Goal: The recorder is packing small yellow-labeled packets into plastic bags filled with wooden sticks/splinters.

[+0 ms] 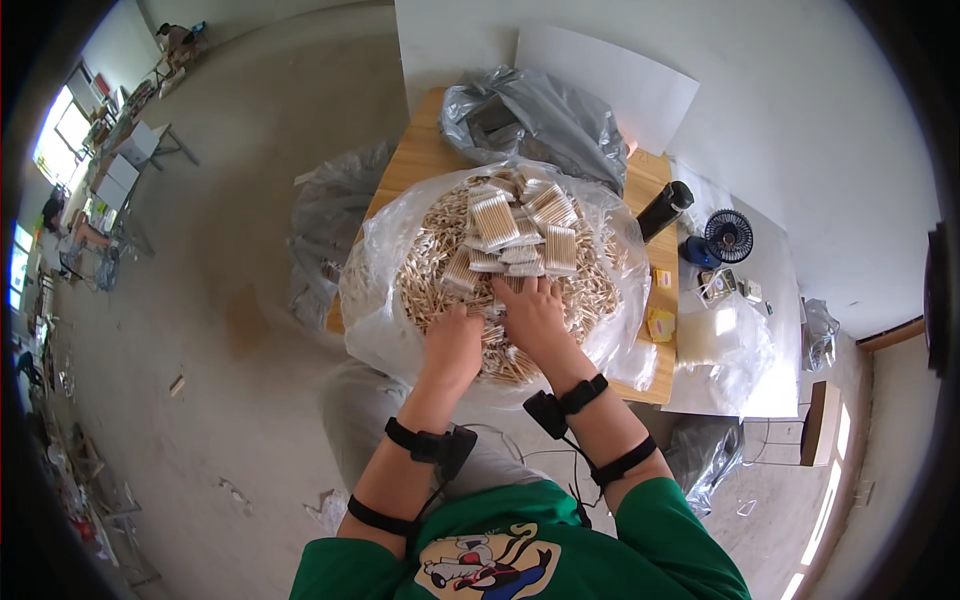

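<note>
Step in hand: I read this as gathering loose sticks into a bundle; both hands are down in the heap of loose pale wooden cotton-tipped sticks (pixel 440 262), which fills an open clear plastic bag (pixel 372 300) spread over the light wooden desk (pixel 420 150).
Left hand: my left hand (pixel 453 345) is curled, knuckles up, fingers closed into the near edge of the heap; it looks to be pinching a clutch of sticks, though I can't see the fingertips.
Right hand: my right hand (pixel 533 312) lies flatter, fingers spread forward over the sticks, pressing or raking rather than clasping; I see nothing held in it.
Task things: the heap sits mid-desk, straight ahead of me. On its far side lie several small clear packets of bundled sticks (pixel 520 232), stacked loosely, just beyond my right fingertips.
Around: a crumpled grey plastic bag (pixel 535 115) sits at the far end of the desk, another grey bag (pixel 325 225) hangs off its left side. To the right, a dark cylindrical bottle (pixel 665 208), a small dark desk fan (pixel 729 236) and a clear sack of white material (pixel 725 340) rest on a white surface (pixel 775 290).
Next move, my judgement: it calls for evening the stick ends into one tidy clutch between both hands, then lifting it free without dragging neighbours along.
Watch: sticks lie crosswise and tangled, so a loose hold would likely shed some.
</note>
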`<action>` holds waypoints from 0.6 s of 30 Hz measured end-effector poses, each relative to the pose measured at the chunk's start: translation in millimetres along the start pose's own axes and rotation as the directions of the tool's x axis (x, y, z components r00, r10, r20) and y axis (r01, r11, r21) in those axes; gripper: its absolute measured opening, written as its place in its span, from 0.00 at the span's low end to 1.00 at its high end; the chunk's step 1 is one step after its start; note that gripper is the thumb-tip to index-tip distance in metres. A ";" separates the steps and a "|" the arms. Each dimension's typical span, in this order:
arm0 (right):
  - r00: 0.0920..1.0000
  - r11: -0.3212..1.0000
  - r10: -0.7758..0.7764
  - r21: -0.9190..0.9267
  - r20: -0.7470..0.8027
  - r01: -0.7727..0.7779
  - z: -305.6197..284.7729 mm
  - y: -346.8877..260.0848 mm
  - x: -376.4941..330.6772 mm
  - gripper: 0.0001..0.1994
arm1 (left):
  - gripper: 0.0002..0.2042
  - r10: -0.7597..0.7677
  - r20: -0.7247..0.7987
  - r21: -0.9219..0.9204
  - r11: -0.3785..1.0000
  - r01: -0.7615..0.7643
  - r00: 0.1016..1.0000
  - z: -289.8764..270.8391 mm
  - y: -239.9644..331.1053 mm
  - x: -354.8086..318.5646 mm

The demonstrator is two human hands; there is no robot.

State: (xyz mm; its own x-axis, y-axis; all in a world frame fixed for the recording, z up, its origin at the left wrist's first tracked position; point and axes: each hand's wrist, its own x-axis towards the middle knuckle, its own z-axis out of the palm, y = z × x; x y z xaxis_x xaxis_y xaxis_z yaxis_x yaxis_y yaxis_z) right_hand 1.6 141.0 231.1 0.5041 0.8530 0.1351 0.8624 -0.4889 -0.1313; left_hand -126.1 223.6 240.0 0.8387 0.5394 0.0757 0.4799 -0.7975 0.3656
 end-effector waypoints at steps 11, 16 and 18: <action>0.991 0.941 0.036 0.337 -0.131 0.011 -2.4 14.6 -0.3 0.12 | 0.10 -0.070 0.020 -0.137 0.988 0.072 0.997 -5.9 -7.9 -2.4; 0.996 0.982 0.047 0.188 -0.078 -0.032 14.4 -3.7 9.0 0.14 | 0.07 -0.053 0.046 -0.203 0.977 0.062 0.998 -1.1 -5.7 -9.9; 0.993 0.970 0.038 0.243 -0.110 -0.010 17.5 1.4 15.8 0.13 | 0.07 -0.067 0.036 -0.231 0.970 0.074 0.997 -2.3 -6.9 -11.7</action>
State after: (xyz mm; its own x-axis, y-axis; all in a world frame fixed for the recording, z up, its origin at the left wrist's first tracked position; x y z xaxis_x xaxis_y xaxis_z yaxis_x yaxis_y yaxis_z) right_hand 10.0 157.0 215.9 0.5382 0.8089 0.2369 0.8205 -0.4384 -0.3669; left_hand -139.8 223.4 238.7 0.8132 0.5817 0.0173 0.4679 -0.6712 0.5749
